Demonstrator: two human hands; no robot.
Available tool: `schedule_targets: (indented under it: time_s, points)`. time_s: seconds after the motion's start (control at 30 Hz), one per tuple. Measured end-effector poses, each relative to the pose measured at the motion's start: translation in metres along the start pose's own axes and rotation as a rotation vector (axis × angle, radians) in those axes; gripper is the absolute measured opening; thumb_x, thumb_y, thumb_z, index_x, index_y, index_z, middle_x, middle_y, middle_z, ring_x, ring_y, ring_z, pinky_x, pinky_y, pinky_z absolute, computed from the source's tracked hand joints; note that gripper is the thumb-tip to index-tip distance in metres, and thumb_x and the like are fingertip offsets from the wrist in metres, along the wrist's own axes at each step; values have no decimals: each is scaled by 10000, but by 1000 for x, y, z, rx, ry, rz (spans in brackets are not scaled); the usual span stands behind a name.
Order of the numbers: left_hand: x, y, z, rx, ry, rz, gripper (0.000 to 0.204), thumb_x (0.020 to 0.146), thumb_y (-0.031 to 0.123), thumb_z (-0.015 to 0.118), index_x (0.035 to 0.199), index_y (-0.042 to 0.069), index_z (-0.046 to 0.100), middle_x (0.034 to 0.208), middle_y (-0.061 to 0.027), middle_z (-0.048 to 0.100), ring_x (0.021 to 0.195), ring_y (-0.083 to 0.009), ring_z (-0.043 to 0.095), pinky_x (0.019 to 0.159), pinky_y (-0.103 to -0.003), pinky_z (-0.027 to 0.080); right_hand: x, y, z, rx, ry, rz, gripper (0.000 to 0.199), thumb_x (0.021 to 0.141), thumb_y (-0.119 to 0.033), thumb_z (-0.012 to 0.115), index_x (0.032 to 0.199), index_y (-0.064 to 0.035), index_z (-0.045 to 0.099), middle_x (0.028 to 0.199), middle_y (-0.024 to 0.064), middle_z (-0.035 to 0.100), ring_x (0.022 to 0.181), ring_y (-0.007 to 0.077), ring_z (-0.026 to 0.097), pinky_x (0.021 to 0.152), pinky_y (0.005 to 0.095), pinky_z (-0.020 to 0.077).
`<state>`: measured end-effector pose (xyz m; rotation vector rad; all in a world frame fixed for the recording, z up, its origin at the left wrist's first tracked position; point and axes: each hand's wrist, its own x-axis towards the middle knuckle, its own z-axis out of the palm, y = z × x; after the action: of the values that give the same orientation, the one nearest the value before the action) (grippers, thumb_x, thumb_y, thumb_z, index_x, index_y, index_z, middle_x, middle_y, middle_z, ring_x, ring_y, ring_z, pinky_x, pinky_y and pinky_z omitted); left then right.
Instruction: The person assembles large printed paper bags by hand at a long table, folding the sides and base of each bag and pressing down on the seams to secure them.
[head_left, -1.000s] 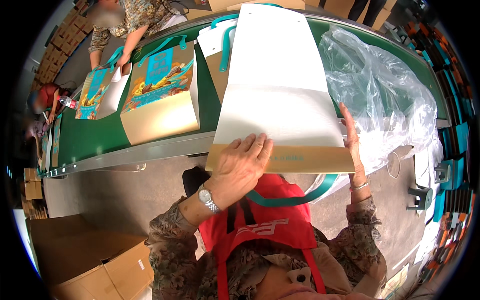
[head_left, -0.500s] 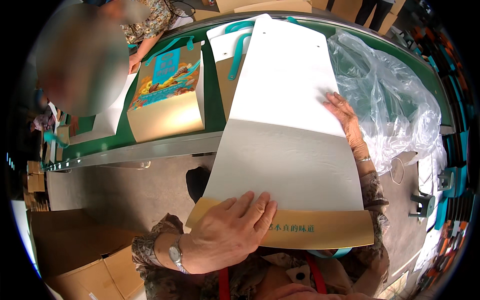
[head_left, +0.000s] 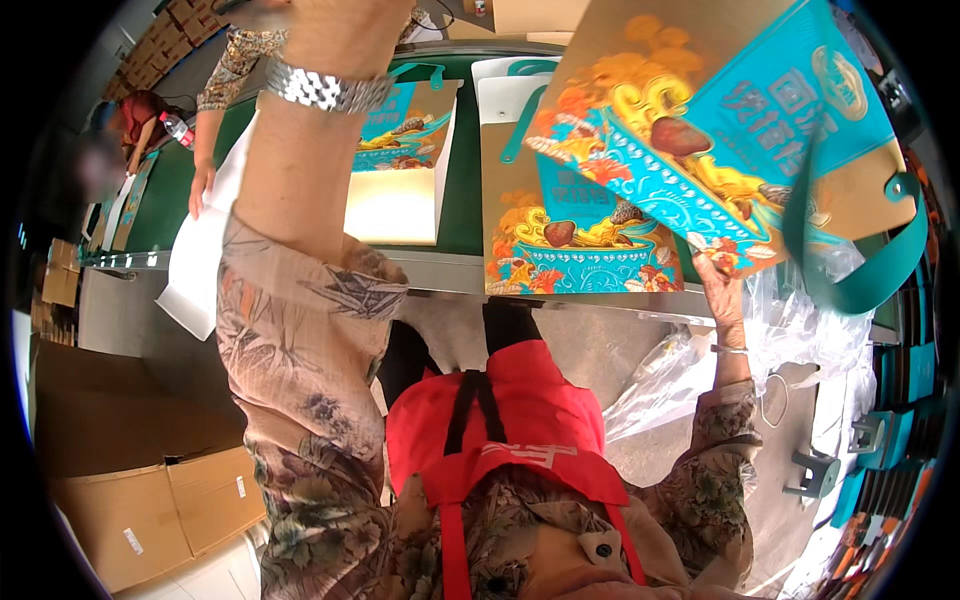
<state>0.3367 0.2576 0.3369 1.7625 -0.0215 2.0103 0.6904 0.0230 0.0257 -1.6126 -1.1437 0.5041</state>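
Note:
A gold and turquoise printed paper gift bag [head_left: 690, 130] is tilted in the air at the upper right, its teal ribbon handle [head_left: 870, 285] hanging from it. My right hand [head_left: 718, 285] grips its lower edge, thumb in front and the other fingers partly behind. High at the upper left is my left hand [head_left: 345, 22], above a metal-band watch; the top of the picture cuts it off and its fingers do not show clearly. Under the raised bag another printed gift bag [head_left: 580, 255] lies on the green table, overhanging its near edge.
Left of it on the green table [head_left: 462, 190] sits a gold gift bag [head_left: 395, 205], partly behind my left arm. A co-worker's hand [head_left: 203, 185] is at a white sheet [head_left: 195, 265]. Clear plastic film [head_left: 670, 385] hangs at the right. A cardboard box [head_left: 150, 500] stands lower left.
The bag, which was pale inside up across my front, is now lifted to the upper right, printed side showing. My left hand has left its gold edge and risen to the upper left.

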Motion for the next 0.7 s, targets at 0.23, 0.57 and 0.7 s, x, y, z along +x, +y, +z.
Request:
schedule_targets:
  time_s: [0.23,0.57,0.7]
  points:
    - [-164,-118,-16,362,-716,-558,728,910,382,691,1465,26,384,1475,-128,471,1203,-224,586,995,-331,481,19,7,-45,-157,45,92,598,934,-394,662,1358,6,533,1320,79,555,1220,186,496,1072,362,369]
    - [-151,-183,61,238,-744,-764,473,957,466,549,905,19,695,910,-195,701,871,-327,677,803,-441,507,78,-8,-31,421,137,42,511,978,-362,626,1363,-46,508,1326,23,558,1219,155,540,1016,344,469]
    - [-187,-197,50,390,-630,-931,541,931,483,555,735,-8,668,782,-202,666,777,-351,653,746,-444,507,84,-1,-10,332,276,266,462,947,-313,677,1286,-17,575,1213,29,609,1098,127,563,934,315,476]
